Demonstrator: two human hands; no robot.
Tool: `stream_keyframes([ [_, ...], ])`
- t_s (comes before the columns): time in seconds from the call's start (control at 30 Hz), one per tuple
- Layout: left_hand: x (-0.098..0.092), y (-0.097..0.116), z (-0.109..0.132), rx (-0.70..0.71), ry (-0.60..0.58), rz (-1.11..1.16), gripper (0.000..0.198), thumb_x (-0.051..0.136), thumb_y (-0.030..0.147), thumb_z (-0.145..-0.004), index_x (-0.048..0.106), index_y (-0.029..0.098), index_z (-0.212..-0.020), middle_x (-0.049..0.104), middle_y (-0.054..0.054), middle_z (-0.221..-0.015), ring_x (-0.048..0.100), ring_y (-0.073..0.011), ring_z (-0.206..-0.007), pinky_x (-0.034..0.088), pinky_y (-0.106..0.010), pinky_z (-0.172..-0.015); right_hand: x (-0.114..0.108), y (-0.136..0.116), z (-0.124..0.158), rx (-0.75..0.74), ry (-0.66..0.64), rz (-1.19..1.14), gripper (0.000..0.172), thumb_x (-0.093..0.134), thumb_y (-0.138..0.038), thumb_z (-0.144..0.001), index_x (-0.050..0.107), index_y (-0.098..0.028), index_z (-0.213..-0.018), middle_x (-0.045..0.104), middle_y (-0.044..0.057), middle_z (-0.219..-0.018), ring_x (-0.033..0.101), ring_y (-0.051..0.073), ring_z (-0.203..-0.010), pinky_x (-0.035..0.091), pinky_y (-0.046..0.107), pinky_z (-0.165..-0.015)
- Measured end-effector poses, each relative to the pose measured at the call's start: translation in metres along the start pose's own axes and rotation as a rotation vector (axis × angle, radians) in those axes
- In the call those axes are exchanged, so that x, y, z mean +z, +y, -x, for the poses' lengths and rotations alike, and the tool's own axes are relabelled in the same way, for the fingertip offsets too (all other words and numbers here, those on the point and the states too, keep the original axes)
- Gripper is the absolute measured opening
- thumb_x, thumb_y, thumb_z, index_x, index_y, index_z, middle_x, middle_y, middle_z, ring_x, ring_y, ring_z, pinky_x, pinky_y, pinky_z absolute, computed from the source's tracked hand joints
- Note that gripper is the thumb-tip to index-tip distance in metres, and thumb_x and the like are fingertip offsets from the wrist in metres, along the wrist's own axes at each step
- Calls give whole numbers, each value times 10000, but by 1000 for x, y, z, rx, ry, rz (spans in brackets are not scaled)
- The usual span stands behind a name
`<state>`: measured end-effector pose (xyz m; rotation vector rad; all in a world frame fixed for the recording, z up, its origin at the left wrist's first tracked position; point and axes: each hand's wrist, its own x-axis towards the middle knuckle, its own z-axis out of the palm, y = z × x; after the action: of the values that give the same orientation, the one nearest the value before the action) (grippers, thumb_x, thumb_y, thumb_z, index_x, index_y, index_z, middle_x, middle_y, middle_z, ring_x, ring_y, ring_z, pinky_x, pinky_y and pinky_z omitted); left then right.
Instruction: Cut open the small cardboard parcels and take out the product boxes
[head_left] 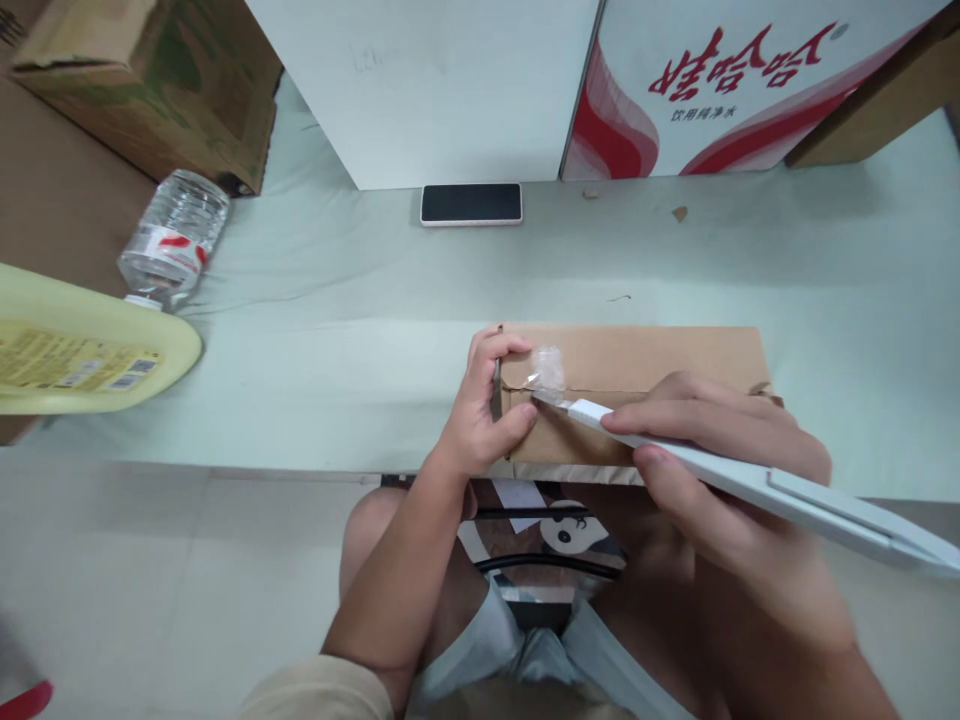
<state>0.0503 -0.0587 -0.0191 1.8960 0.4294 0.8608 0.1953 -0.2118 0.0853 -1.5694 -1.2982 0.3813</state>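
A brown cardboard box (637, 357) lies flat near the front edge of the table, a seam running along its top. My left hand (486, 410) grips the box's left end, fingers over the far side and thumb on the near flap. In my right hand (720, 450) is a white utility knife (750, 480), held like a pen and slanting down to the left. Its blade tip touches the seam, close to my left thumb. Clear tape (548, 370) covers part of the seam beside the blade.
A phone (471, 204) lies behind the box, against a white carton (450, 90). A red-and-white carton (697, 100) stands back right. To the left are a water bottle (176, 235) on its side, a yellow jug (97, 345) and a brown carton (150, 90).
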Motion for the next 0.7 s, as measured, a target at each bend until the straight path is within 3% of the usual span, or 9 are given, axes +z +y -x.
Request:
stream_keyframes([
  [0.4,0,-1,0,-26,14,8,554,541,716,-884,531,317,-1268,572,-91,-1226,530,-322,-1257,466,-518,-1098,1,4,2,10,99,39,137,643,-237,-894,778,-260,-892,613,3,-667,525,129,-553,342,299,-494],
  [0.6,-1,-2,0,-7,4,18,512,548,680,-904,524,334,-1280,580,-87,-1243,522,-320,-1292,464,-518,-1115,4,2,1,29,174,54,157,625,-179,-864,747,-267,-820,574,-8,-629,483,129,-529,311,310,-487],
  [0.7,1,-4,2,-48,0,42,592,540,742,-877,491,330,-1298,564,-98,-1287,538,-315,-1294,490,-501,-1096,4,5,3,11,238,-36,151,618,-182,-860,723,-258,-783,561,-1,-633,475,131,-540,316,305,-481],
])
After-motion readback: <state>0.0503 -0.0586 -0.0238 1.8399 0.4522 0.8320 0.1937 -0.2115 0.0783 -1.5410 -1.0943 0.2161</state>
